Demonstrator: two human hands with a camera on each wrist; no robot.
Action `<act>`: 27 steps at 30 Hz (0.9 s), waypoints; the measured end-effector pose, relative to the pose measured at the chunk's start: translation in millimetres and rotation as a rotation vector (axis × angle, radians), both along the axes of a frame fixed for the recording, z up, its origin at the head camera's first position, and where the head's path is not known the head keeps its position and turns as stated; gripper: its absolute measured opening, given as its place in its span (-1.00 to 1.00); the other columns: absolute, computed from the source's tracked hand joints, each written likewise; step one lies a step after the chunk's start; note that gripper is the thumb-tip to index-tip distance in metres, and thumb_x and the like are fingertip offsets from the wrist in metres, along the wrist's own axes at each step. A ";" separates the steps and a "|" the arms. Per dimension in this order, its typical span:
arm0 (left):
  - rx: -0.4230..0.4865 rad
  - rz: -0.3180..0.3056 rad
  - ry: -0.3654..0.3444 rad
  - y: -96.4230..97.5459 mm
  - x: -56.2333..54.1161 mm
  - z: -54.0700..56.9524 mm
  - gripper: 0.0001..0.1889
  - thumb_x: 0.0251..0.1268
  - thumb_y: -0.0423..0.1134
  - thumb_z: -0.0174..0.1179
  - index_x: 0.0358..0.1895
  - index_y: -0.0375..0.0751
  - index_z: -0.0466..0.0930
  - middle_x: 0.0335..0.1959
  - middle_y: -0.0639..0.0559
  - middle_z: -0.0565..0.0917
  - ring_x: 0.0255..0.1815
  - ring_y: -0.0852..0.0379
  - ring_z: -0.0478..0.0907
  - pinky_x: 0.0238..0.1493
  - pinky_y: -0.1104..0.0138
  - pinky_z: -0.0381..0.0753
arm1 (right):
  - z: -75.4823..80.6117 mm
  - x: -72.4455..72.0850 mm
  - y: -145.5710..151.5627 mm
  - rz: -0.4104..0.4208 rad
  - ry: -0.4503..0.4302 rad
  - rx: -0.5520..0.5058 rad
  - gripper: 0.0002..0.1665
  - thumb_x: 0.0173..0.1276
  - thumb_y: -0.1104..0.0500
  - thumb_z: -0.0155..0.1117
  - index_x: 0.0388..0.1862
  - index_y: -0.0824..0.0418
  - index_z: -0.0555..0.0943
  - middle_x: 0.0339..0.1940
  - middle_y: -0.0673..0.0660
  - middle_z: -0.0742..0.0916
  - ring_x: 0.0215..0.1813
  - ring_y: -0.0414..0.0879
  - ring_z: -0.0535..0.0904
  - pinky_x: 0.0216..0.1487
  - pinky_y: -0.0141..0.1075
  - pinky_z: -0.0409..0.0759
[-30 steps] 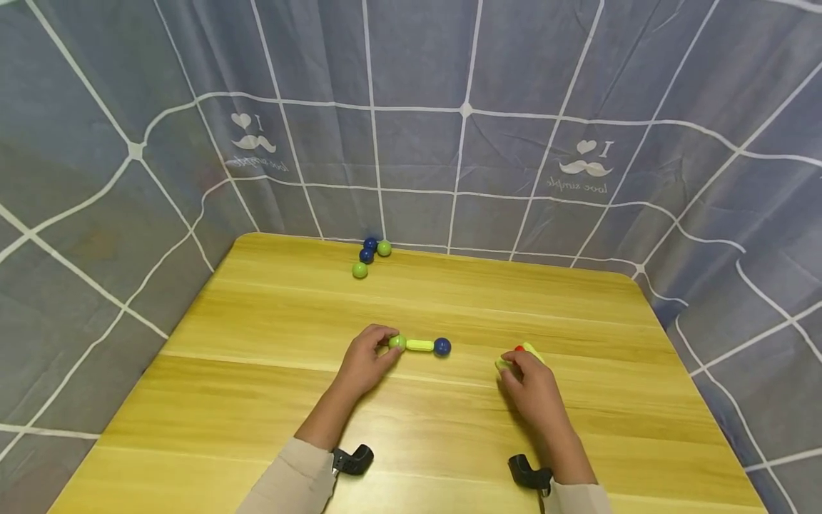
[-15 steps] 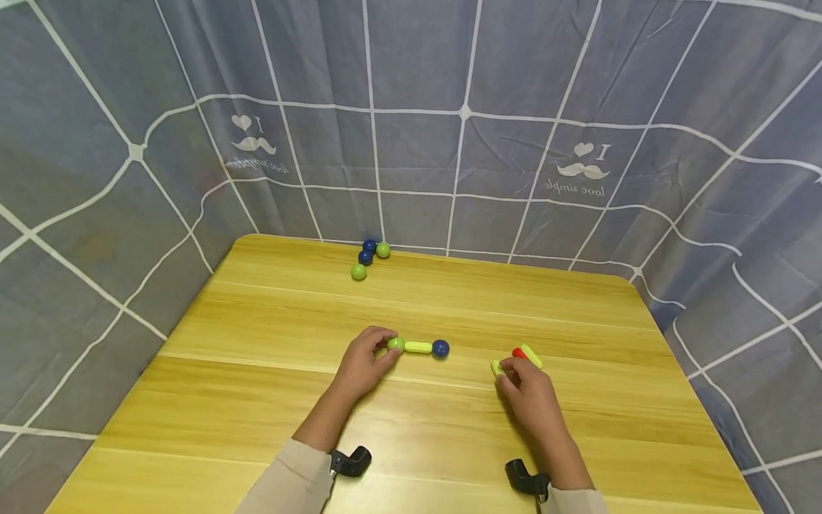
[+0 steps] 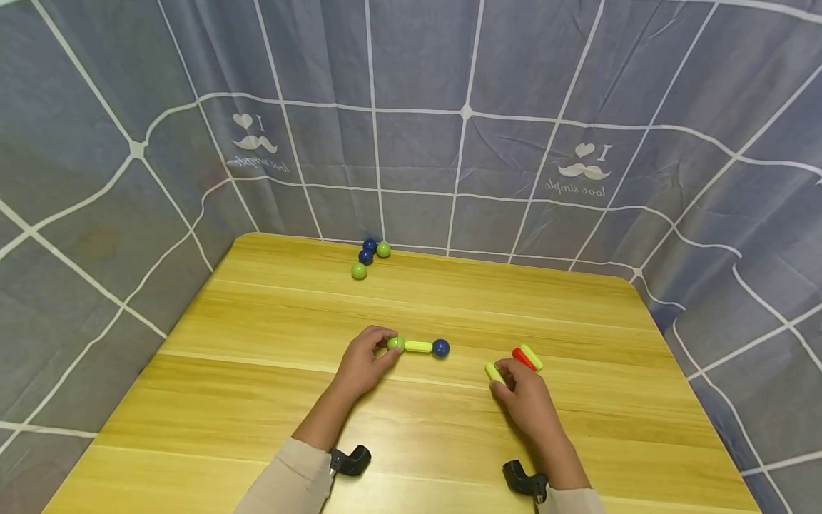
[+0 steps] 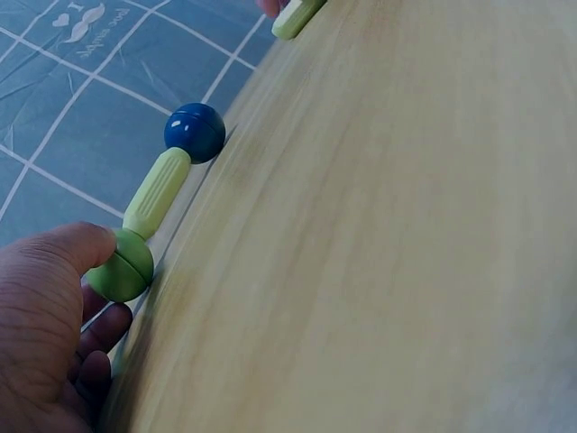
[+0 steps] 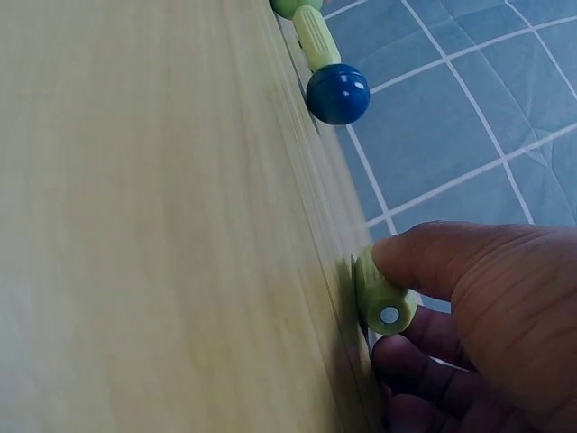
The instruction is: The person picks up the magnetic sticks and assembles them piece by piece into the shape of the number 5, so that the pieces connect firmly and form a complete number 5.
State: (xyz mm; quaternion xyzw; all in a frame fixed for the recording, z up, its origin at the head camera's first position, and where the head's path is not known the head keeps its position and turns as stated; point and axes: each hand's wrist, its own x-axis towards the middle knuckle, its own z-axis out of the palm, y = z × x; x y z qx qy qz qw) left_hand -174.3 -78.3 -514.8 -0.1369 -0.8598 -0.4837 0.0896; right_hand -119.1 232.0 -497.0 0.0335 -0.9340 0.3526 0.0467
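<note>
My left hand [image 3: 362, 363] grips a green ball [image 4: 123, 268] between thumb and fingers. From that ball a yellow-green rod [image 3: 419, 347] runs right to a blue ball [image 3: 440, 348], the three joined in a line on the tabletop. In the right wrist view, my right hand [image 5: 509, 307] pinches another yellow-green rod [image 5: 383, 302], which shows a round silvery disc on its end face. Just beyond the right fingers, in the head view, a red rod [image 3: 522, 358] and one more yellow-green rod [image 3: 532, 356] lie side by side, the red one partly behind the hand.
At the back of the wooden table [image 3: 257, 314], two dark blue balls [image 3: 366, 257] sit close to a green ball [image 3: 383, 249]; a second green ball [image 3: 359, 271] is slightly nearer. A grey-blue curtain [image 3: 417, 150] with white lines hangs behind and along both sides.
My right hand has drawn a yellow-green rod left and slightly nearer, away from the red rod and its neighbour, which now show more. The left hand stays on the green ball.
</note>
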 end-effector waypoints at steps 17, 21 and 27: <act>0.038 -0.006 0.005 -1.3 0.6 1.5 -0.75 0.29 -0.29 0.35 0.01 -0.23 0.67 -0.06 0.01 0.64 -0.08 0.08 0.61 0.00 0.18 0.60 | 1.3 0.0 -4.6 -0.043 -0.081 -0.187 -0.69 0.37 0.30 0.28 0.09 0.23 0.62 -0.16 0.11 0.67 -0.18 -0.08 0.57 -0.14 -0.28 0.54; 0.054 -0.008 0.011 -1.8 0.4 3.2 -0.76 0.31 -0.32 0.32 0.02 -0.24 0.66 -0.04 0.00 0.63 -0.06 0.05 0.61 0.01 0.18 0.60 | 2.7 0.1 -10.8 -0.050 -0.087 -0.302 -0.68 0.37 0.32 0.27 0.09 0.29 0.60 -0.15 0.16 0.65 -0.21 -0.07 0.55 -0.24 -0.36 0.54; 0.075 -0.001 -0.004 -3.1 0.3 2.1 -0.76 0.30 -0.34 0.33 0.02 -0.23 0.67 -0.03 0.01 0.63 -0.04 0.06 0.63 0.02 0.19 0.60 | 3.4 -3.8 -26.7 -0.025 -0.108 -0.442 -0.71 0.36 0.39 0.25 0.06 0.35 0.60 -0.19 0.21 0.62 -0.25 -0.06 0.52 -0.36 -0.38 0.55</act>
